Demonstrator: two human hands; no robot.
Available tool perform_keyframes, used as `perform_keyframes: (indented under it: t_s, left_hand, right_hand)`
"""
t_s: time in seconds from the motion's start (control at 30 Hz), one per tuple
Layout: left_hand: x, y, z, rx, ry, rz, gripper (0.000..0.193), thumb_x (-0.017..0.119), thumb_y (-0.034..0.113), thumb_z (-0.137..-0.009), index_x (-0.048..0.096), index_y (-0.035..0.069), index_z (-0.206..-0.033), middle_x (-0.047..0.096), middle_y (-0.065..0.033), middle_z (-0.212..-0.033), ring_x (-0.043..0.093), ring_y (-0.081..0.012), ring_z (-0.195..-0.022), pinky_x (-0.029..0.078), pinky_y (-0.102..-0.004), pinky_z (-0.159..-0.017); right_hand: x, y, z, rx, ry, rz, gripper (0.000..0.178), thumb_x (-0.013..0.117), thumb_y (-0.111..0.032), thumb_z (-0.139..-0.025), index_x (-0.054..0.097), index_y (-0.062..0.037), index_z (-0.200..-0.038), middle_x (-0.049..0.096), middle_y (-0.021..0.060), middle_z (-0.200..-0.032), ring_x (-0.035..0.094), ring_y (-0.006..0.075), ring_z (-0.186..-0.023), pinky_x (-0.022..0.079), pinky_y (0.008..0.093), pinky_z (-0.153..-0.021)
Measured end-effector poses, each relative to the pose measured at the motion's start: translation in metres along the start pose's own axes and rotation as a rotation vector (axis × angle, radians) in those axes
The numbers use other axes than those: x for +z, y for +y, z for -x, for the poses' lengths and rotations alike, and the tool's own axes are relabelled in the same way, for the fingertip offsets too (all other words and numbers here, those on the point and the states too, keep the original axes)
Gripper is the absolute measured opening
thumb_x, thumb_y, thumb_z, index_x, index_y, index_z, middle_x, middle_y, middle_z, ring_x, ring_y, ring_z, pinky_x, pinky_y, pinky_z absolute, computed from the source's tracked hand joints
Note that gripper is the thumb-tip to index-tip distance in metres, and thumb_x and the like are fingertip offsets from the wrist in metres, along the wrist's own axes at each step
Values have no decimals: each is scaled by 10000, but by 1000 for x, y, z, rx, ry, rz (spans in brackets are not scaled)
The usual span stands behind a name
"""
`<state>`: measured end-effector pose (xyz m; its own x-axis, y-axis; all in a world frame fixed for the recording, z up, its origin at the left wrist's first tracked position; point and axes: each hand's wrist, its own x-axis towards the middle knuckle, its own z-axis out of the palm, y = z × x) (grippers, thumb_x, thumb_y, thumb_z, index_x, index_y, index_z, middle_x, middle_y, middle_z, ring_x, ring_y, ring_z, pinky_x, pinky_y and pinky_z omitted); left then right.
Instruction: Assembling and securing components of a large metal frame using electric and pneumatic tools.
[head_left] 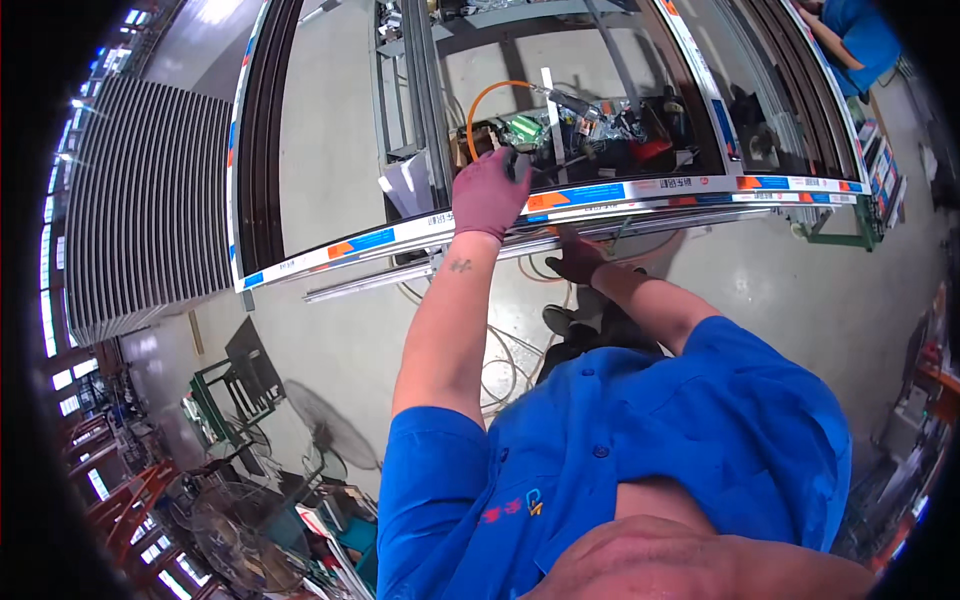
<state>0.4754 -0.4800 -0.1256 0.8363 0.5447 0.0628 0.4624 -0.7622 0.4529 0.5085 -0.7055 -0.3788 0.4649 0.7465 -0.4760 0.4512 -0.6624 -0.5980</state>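
Note:
A large dark window frame (pixel 262 130), edged with white, blue and orange protective film, lies across in front of me. My left hand (pixel 487 196), in a maroon glove, rests over its near rail with the fingers curled. At those fingertips shows a small dark piece whose kind I cannot make out. Lower down, below the near edge, is my right hand (pixel 580 260) in a dark glove, thumb and fingers apart, with nothing visible in it. From beside my left hand an orange hose (pixel 487 92) curves over to a grey, elongated tool (pixel 572 102) among small parts.
Beneath the frame, a cluttered shelf holds a green packet (pixel 524 129) and a red item (pixel 652 149). Stacked grey profiles (pixel 150 190) stand at left. A co-worker's blue sleeve (pixel 862 35) shows at far right. Hoses (pixel 510 372) lie near my feet; a fan (pixel 232 530) stands lower left.

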Motion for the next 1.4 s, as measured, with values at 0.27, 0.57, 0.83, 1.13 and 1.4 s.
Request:
perform_keyframes:
  t_s: [0.27, 0.57, 0.83, 1.13, 1.4]
  left_hand:
    - [-3, 10, -5, -34, -57, 28, 404, 710, 498, -1028, 812, 126, -1149, 815, -182, -1108, 767, -418, -1062, 599, -517, -939]
    - [-1, -8, -1, -43, 14, 25, 439, 673, 508, -1026, 798, 94, -1100, 800, -221, -1067, 745, -467, -1063, 587, -547, -935]
    - [7, -6, 2, -51, 4, 50, 440, 687, 507, -1032, 817, 106, -1159, 816, -190, -1143, 760, -435, -1111, 593, -525, -964]
    - [5, 14, -9, -120, -55, 92, 413, 722, 462, -1029, 816, 113, -1229, 815, -202, -1160, 756, -437, -1129, 592, -516, -971]
    - [0, 32, -11, -177, -10, 39, 327, 746, 370, -1032, 831, 86, -1171, 828, -193, -1117, 798, -388, -1078, 616, -465, -933]
  right_hand:
    - [-10, 19, -6, -175, 104, 110, 611, 566, -610, -1069, 719, -109, -1383, 730, 249, -1378, 681, 433, -1324, 526, 553, -1130]
    - [-58, 132, 192, -89, -208, 370, 383, 563, -340, -1025, 772, -97, -1234, 802, 201, -1223, 772, 376, -1184, 612, 514, -1028]
    - [-86, 221, 241, 491, 434, 43, 513, 679, -324, -1003, 701, -77, -1452, 703, 193, -1467, 624, 394, -1426, 518, 480, -1201]
    - [-345, 221, 267, -31, 1214, 37, 322, 748, -282, -987, 771, -87, -1242, 770, 221, -1226, 739, 441, -1128, 612, 487, -969]
    - [-502, 278, 243, 120, 985, 7, 372, 673, -399, -1070, 784, -77, -1218, 775, 196, -1221, 732, 407, -1182, 583, 469, -996]
